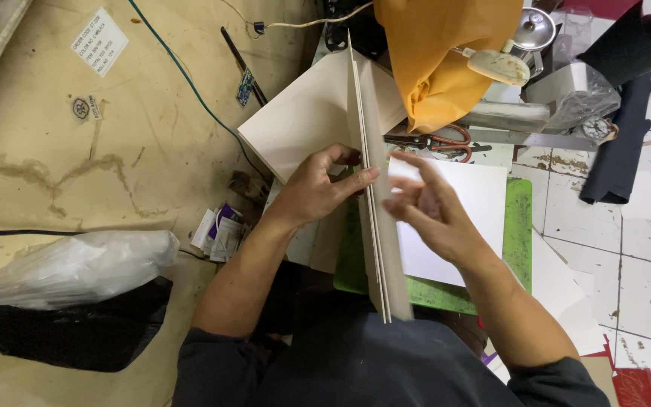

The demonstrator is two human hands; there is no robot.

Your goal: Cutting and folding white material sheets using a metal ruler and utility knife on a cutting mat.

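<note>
Dark sleeves (386, 369) at the near edge of view, both forearms reaching forward over the floor. Left of them, near: a black bag (69, 332) with a clear plastic bag (77, 267) lying on top of it.

Cream card sheets (377, 226), a thin stack, stand on edge over the green cutting mat (520, 226), running from the person's lap away toward the far side. Left hand (318, 188) grips the stack from the left, fingers curled over the top edge, thumb on the left face. Right hand (427, 207) is open, fingers spread, fingertips just at the right face of the stack; can't tell if it's pressing or only touching. It holds nothing.

White sheet (469, 218) lies flat on the mat, right of the stack, partly under the right hand. A larger cream board (303, 120) lies flat beyond the left hand, touching the stack's far end.

Small purple-and-white packets (220, 230) on the floor just left of the left wrist.

Farther: orange-handled scissors (446, 143) beside a metal ruler (536, 138), then orange fabric (438, 53) bunched behind them. Black cloth (623, 128) drapes over white tiles (642, 279) at the right. A green cable (190, 90) crosses the tan floor at far left.
</note>
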